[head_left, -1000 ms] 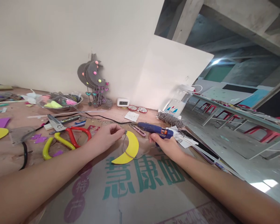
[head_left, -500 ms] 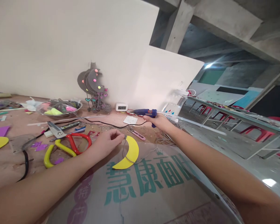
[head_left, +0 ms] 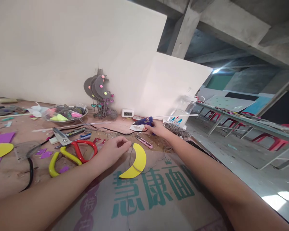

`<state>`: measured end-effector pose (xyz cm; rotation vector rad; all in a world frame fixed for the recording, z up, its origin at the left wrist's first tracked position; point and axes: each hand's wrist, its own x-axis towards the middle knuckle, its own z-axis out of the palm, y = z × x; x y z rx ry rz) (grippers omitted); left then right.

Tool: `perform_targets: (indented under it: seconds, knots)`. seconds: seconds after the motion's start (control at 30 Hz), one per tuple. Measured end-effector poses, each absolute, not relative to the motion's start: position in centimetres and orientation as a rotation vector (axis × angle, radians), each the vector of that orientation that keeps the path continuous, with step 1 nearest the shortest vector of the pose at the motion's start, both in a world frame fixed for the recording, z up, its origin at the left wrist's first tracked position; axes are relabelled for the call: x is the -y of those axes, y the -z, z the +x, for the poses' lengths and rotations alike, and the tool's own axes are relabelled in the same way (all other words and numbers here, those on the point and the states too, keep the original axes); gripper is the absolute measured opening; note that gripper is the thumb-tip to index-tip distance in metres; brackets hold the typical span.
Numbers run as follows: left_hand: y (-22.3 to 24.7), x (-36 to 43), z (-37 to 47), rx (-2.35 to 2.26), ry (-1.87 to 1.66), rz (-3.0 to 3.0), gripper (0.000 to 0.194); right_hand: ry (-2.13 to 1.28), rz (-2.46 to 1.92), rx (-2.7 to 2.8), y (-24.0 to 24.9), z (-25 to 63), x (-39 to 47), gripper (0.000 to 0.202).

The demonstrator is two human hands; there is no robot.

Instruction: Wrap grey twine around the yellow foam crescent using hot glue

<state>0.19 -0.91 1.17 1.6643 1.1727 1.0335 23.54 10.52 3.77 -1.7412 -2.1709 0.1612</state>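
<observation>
With thumb and fingers pinched together, my left hand (head_left: 117, 148) holds the upper tip of a yellow crescent moon (head_left: 140, 159). A thin grey cord loops over the crescent and trails off to the right. Farther back, my right hand (head_left: 159, 129) is closed around a blue glue gun (head_left: 144, 121), its nozzle pointing left above a small white paper square (head_left: 136, 128). A clear glue stick (head_left: 180, 115) juts from the gun's rear to the right. Between the hands lies a pink utility knife (head_left: 144, 141).
Red-and-yellow-handled scissors (head_left: 85, 150) lie left of my left arm. Behind them stand a bowl of coloured pieces (head_left: 66, 115), grey moon ornaments (head_left: 100, 93) and a small digital clock (head_left: 127, 113). Grey yarn (head_left: 175, 129) lies beside a clear jar (head_left: 183, 109). Printed sacking (head_left: 159, 199) covers the front.
My right hand has lowered the glue gun and brought it nearer, onto or just above the white paper. My left hand keeps its pinch on the crescent. The view has shifted slightly.
</observation>
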Motion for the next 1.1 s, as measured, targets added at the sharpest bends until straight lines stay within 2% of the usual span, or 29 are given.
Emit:
perform_targets:
  seconds: [0.13,0.2,0.27,0.5,0.73,0.8,0.87,1.0,1.1]
  knots:
    - [-1.2,0.8,0.2,-1.205,-1.037,1.67,0.028,-0.019,-1.732,2.244,-4.8,24.0,-6.8,0.044]
    - [-1.3,0.8,0.2,-1.203,-1.039,1.672,0.027,0.181,-1.645,2.355,-5.5,23.7,-4.2,0.041]
    - [-1.3,0.8,0.2,-1.186,-1.056,1.663,0.027,0.141,-1.578,2.357,-6.2,22.9,-1.5,0.037]
    - [-0.4,0.1,-0.1,-1.19,-1.229,1.54,0.033,-0.508,-1.415,2.398,-7.4,19.8,5.0,0.029]
    - [-0.2,-0.4,-0.3,-1.181,-1.281,1.526,0.035,-1.3,-1.397,2.077,-5.4,18.8,5.4,0.025]
    - [-0.2,-0.4,-0.2,-1.21,-1.264,1.545,0.034,-1.404,-1.338,2.038,-5.0,18.8,5.1,0.025]
    - [-0.2,-0.3,-0.2,-1.228,-1.228,1.579,0.032,-1.314,-1.28,2.093,-5.1,18.8,5.2,0.021]
    - [-0.7,0.2,0.1,-1.211,-1.12,1.685,0.028,-0.817,-1.133,2.301,-6.2,18.8,6.1,0.008]
    - [-1.2,0.6,0.2,-1.217,-1.097,1.721,0.026,-0.543,-0.967,2.447,-6.9,19.0,6.3,0.013]
